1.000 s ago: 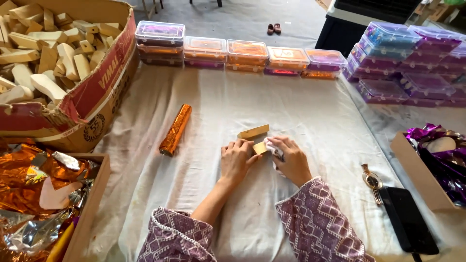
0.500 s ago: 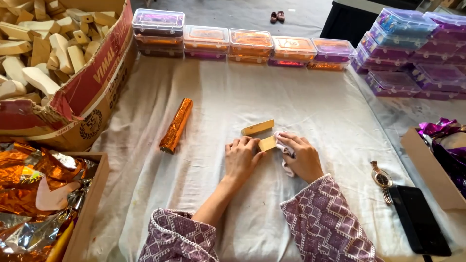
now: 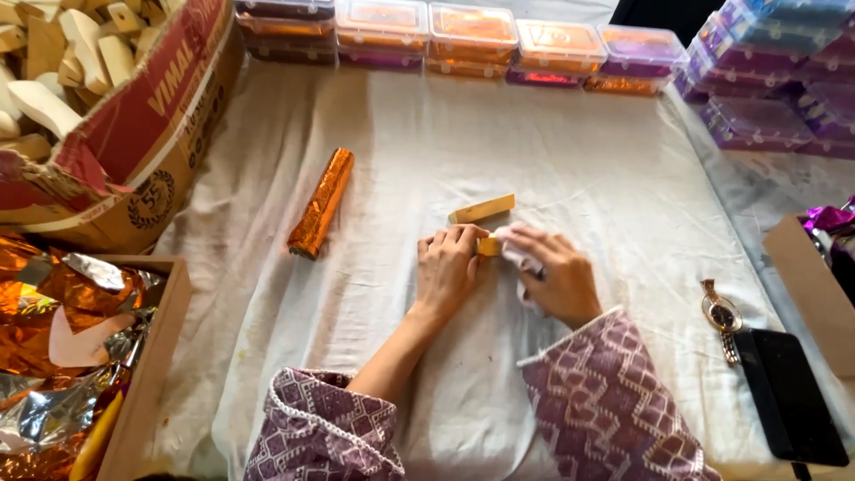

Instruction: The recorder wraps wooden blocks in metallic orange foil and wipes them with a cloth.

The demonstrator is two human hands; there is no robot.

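My left hand and my right hand rest side by side on the white cloth and pinch a small yellow block between their fingertips. A scrap of pale paper or cloth lies under my right fingers. Just beyond the hands lies a longer tan wooden block, free on the cloth. An orange foil-wrapped roll lies to the left of my hands, untouched.
A big cardboard box of pale wooden blocks stands at far left; a box of orange and silver foil sits below it. Clear lidded containers line the far edge and right. A wristwatch and black phone lie at right.
The view has shifted closer and lower. My hands stay together on the small yellow block, fingers working at it; the tan block and foil roll have not moved.
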